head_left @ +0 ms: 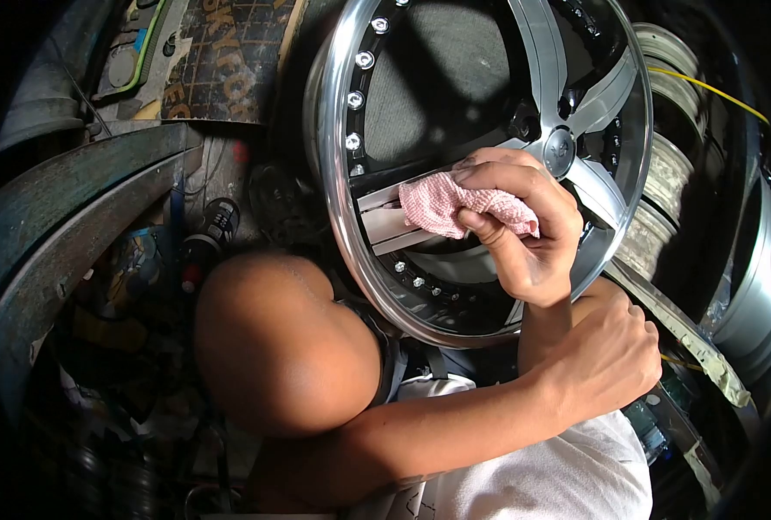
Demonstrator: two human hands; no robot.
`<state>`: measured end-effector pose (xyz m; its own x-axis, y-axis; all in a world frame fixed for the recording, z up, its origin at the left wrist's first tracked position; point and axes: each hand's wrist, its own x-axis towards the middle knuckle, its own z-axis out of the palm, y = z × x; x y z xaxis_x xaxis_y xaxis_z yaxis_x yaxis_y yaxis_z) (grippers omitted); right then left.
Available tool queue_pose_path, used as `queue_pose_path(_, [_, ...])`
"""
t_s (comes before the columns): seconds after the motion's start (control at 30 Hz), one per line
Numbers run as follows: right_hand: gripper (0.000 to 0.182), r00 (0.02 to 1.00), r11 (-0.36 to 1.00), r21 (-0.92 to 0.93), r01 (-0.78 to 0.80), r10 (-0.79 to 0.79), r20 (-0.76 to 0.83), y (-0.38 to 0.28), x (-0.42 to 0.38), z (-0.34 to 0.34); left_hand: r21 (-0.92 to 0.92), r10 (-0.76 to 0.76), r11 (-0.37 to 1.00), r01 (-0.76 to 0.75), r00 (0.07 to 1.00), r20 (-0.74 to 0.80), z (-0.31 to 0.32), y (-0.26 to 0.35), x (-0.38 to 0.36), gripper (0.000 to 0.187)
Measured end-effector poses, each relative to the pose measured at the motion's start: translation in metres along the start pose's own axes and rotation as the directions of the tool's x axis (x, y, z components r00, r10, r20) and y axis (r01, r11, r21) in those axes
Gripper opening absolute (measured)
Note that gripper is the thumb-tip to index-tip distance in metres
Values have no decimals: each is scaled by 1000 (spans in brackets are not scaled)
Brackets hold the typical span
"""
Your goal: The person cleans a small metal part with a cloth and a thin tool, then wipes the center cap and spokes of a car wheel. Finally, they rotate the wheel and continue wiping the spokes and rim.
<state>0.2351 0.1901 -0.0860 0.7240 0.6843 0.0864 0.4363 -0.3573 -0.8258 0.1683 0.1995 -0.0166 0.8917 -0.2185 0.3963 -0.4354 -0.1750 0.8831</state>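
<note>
Closed around a bunched pink cloth [437, 206], the right hand [555, 232] is held over the wheel [343, 195], the cloth pinched between the thumb below and the curled fingers above. The cloth seems to be laid on one silver spoke [391, 229], though its underside is hidden and the pressure cannot be judged. The wheel is tilted in front of the body, just beyond the bare knee [273, 347], its center cap [560, 153] just beside the right hand's knuckles. The left hand [606, 357] is curled into a fist near the right forearm; whether anything is held inside it cannot be told. For an even wipe, the cloth is probably best spread into a flatter pad, so that the spoke is met by fabric rather than by fingertips. Strokes are better kept along the length of the spoke, with light, steady pressure, and the narrow dark grooves are likely to need a folded edge of the cloth. Around the rim bolts [355, 100], the loose end could be snagged, so it is best tucked in. A clean fold is best turned outward once grime is picked up, as grit could scratch the bright finish.
</note>
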Motion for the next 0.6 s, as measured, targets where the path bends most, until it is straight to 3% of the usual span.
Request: queue_pose_path(0.6, [25, 1000, 999, 35, -13, 13, 4, 5, 0, -4, 23, -10, 1000, 10, 1000, 8, 1, -3, 1, 18])
